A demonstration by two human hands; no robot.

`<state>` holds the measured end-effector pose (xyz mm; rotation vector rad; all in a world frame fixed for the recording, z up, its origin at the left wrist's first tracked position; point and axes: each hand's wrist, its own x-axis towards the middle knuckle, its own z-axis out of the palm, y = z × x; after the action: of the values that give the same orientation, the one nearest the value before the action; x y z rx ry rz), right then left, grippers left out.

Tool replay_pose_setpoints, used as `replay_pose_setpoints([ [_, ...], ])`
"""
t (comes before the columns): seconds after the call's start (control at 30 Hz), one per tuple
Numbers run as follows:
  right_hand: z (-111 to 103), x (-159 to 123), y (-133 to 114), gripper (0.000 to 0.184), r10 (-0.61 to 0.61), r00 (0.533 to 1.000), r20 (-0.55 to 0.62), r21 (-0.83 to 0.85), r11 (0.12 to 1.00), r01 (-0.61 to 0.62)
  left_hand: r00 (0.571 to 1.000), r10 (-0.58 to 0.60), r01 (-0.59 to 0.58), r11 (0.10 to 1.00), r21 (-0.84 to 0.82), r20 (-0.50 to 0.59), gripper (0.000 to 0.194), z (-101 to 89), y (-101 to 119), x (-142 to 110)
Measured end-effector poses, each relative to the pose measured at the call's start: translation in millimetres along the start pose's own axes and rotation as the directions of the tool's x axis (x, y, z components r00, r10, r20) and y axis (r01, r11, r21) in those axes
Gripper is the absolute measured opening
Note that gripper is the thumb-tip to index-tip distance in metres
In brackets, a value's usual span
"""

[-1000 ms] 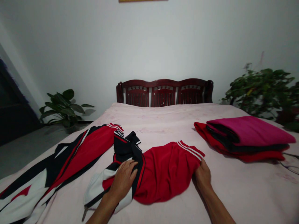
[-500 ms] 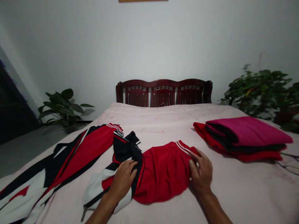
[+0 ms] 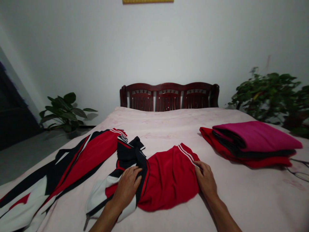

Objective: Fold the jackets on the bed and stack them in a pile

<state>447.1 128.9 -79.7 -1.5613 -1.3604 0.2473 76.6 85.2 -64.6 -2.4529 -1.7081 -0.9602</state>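
A red, navy and white zip jacket [image 3: 169,180] lies partly folded on the bed, its red body spread to the right and its dark collar and white parts gathered at the left. My left hand [image 3: 127,185] rests flat on the white and navy part, fingers stretched out and pressing on the cloth. At the jacket's right side, my right hand [image 3: 206,178] pinches the edge just by the white-striped red hem, thumb hidden in part. To the left lies a second garment, a matching red, navy and white one [image 3: 84,158], stretched out lengthwise and touched by neither hand.
Folded clothes, magenta on top [image 3: 263,135], are stacked at the right of the pink bedsheet [image 3: 164,125]. Eyeglasses [image 3: 300,172] lie beside the stack. A dark wooden headboard [image 3: 169,95] stands behind, with potted plants [image 3: 65,111] on either side.
My right hand has shifted slightly down and drawn the hem's edge into a pinch; the striped hem now lies straighter and flatter. My left hand stays in place.
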Motion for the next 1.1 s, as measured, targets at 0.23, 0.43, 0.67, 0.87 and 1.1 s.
replay_pose_setpoints([
  [0.23,0.1,0.8,-0.1,0.04,0.004,1.0,0.003,0.013,1.0,-0.004,1.0,-0.006,0.006,1.0,0.004,0.021,0.031,-0.2,-0.4,0.6],
  [0.43,0.5,1.0,0.8,0.041,0.013,1.0,-0.006,0.02,1.0,-0.013,1.0,0.003,-0.003,1.0,-0.001,0.015,0.031,-1.5,0.7,0.6],
  [0.67,0.0,1.4,1.6,0.041,0.003,1.0,0.001,0.029,1.0,-0.003,1.0,0.001,-0.001,1.0,-0.005,0.021,0.031,-1.7,0.8,0.2],
  [0.87,0.5,1.6,1.8,0.04,0.008,1.0,-0.01,0.042,0.999,-0.008,1.0,0.004,-0.004,1.0,-0.007,0.006,0.031,-0.9,-0.4,0.0],
  [1.1,-0.5,0.8,0.0,0.041,0.023,1.0,-0.002,0.027,0.999,-0.023,1.0,-0.003,0.003,1.0,0.0,0.015,0.031,-1.9,0.9,0.3],
])
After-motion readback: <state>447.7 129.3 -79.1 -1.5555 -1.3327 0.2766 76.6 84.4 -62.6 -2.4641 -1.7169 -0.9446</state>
